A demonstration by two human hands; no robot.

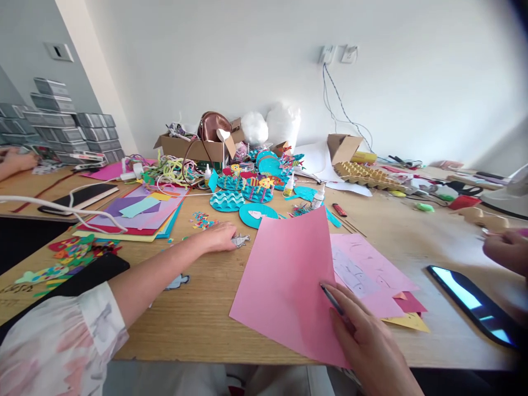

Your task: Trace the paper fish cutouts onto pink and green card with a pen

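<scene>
My left hand (221,236) reaches forward over the wooden table, its fingers closed on a small grey paper fish cutout (241,240). In my right hand (365,330) are a dark pen (331,298) and the right edge of a large pink paper sheet (284,275), which is lifted and slightly curved. Under and beside that sheet lie pink papers with pencil drawings (371,264). A blue-grey cutout (178,281) rests below my left forearm. Just beyond the sheet is a turquoise disc (247,216) with a white fish shape on it.
Coloured paper (132,212) is stacked at left, with a white cable (78,209) over it. Glue bottles (317,198) stand among turquoise crafts (258,190). Another person's hand (507,250) is at right near a lit phone (470,302); another hand (18,163) shows far left.
</scene>
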